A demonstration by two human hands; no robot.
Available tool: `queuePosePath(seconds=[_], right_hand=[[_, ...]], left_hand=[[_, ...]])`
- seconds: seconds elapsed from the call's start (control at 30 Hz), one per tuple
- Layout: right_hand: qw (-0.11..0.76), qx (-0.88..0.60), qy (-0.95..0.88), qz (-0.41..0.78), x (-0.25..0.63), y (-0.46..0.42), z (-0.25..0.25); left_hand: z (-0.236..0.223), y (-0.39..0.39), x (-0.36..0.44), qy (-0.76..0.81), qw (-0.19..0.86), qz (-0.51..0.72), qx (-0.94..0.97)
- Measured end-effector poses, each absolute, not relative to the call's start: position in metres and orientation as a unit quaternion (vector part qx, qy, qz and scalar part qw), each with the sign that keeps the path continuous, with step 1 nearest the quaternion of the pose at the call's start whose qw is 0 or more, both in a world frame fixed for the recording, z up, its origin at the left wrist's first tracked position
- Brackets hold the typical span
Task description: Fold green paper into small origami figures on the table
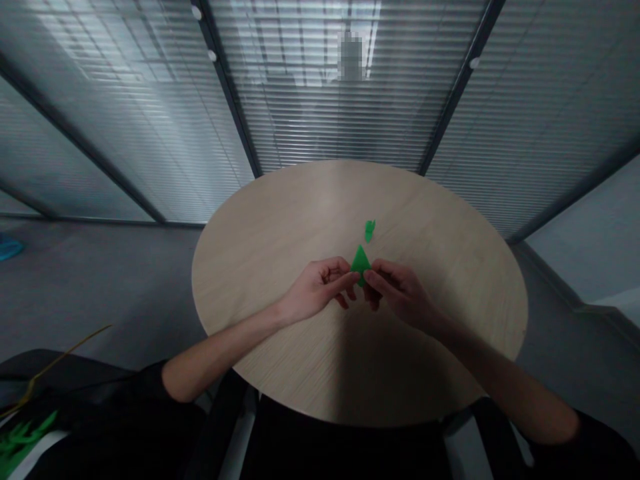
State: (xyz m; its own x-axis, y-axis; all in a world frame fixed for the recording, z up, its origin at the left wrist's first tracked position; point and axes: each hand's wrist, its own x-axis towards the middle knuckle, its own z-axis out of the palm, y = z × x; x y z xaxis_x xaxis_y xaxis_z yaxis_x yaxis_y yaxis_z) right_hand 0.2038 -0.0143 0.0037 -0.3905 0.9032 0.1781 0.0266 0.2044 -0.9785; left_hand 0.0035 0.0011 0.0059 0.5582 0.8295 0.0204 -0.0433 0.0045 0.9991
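Observation:
A small green folded paper triangle (359,261) is held above the middle of a round light-wood table (280,220). My left hand (320,288) pinches its left lower edge with fingertips closed. My right hand (400,291) pinches its right lower edge, fingers curled. A second, smaller green folded paper piece (369,230) lies on the table just beyond the hands, untouched.
Glass walls with horizontal blinds (320,87) stand behind the table. Grey floor lies to the left and right. Green paper shapes (23,437) and a thin yellow strip (60,357) lie at the lower left, on a dark surface.

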Motion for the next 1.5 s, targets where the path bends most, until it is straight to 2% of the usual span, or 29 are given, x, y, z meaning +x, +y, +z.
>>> queuePosePath(seconds=[0.33, 0.57, 0.8, 1.07, 1.3, 1.5], right_hand=[[0.431, -0.353, -0.665, 0.497, 0.2063, -0.0155, 0.0041], [0.434, -0.382, -0.692, 0.432, 0.2077, -0.0155, -0.0014], [0.425, -0.353, -0.663, 0.505, 0.2053, -0.0161, 0.0033], [0.440, -0.354, -0.651, 0.507, 0.2058, -0.0180, 0.0035], [0.491, -0.370, -0.613, 0.495, 0.2017, -0.0180, 0.0021], [0.495, -0.374, -0.618, 0.483, 0.2000, -0.0188, -0.0003]], left_hand=[[0.0066, -0.0017, 0.0040, 0.306, 0.618, 0.350, 0.634], [0.0084, -0.0030, 0.0048, 0.333, 0.555, 0.380, 0.661], [0.0088, -0.0026, 0.0034, 0.339, 0.558, 0.378, 0.657], [0.0065, -0.0018, 0.0042, 0.325, 0.579, 0.375, 0.647], [0.0037, -0.0042, 0.0026, 0.324, 0.464, 0.451, 0.690], [0.0028, -0.0070, -0.0006, 0.313, 0.377, 0.463, 0.739]])
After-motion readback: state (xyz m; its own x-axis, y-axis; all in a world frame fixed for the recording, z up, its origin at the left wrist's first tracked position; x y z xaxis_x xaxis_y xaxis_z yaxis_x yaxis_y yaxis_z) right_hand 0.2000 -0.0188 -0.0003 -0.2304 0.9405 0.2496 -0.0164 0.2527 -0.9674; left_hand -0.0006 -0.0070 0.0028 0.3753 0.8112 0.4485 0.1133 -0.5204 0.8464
